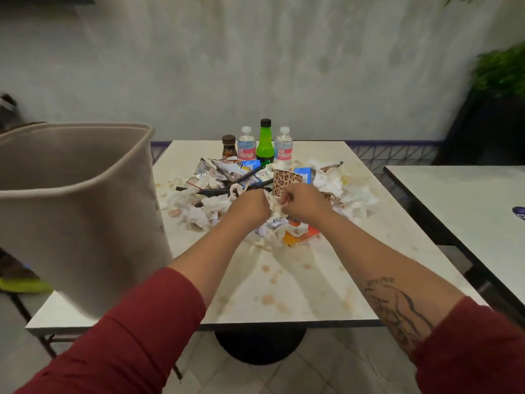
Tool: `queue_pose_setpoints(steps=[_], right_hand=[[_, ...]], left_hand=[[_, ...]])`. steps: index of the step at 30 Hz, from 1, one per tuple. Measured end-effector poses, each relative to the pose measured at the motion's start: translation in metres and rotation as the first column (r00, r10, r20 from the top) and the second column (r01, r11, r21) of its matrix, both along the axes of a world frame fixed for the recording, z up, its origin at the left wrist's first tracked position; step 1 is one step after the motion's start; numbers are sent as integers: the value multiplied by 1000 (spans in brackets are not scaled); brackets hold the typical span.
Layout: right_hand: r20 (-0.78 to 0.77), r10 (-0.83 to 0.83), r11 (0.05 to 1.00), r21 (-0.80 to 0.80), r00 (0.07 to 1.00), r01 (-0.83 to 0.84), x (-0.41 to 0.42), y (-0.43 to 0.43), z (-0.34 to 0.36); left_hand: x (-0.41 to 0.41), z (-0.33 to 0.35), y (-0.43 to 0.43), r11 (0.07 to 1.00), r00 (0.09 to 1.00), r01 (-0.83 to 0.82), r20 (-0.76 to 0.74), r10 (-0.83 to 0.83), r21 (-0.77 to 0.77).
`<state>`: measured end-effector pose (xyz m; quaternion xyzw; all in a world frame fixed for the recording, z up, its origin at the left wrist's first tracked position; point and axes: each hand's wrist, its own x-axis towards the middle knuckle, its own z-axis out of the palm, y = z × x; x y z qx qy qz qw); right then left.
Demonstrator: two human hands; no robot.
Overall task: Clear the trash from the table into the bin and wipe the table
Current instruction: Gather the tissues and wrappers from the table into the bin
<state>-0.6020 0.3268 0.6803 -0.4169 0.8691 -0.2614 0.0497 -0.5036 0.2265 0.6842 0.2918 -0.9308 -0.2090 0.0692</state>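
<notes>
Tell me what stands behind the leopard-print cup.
Four upright bottles: brown bottle, left water bottle, green bottle, right water bottle. Wrappers hide their bases; the cup hides the table between.

A single wide-angle camera, worn on the person's head, gives the only view. It faces forward and down over the surface (284, 294), close enough that both forearms enter from the bottom corners. The left hand (250, 207) and right hand (304, 204) meet at crumpled paper (275, 207) near mid-frame. The bin (71, 209) looms large at the left edge; the wall (255, 66) fills the top beyond the surface's far edge.
</notes>
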Motion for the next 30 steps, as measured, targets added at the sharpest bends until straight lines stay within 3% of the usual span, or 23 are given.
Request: queue_pose_setpoints(steps=[14,22,27,30], right_hand=[[-38,80,968,241,996,-69,-37,17,-56],[-106,123,947,310,987,-85,-31,12,-64],[43,32,996,87,999,-36,-32,12,-59],[192,1,998,-67,981,12,-27,11,-52]], left_hand=[[-31,-57,12,985,958,133,268,-100,-110],[-38,-68,14,998,981,49,191,-41,-39],[-39,-70,11,972,993,-84,-63,101,221],[-42,-61,15,848,962,-124,-148,231,515]])
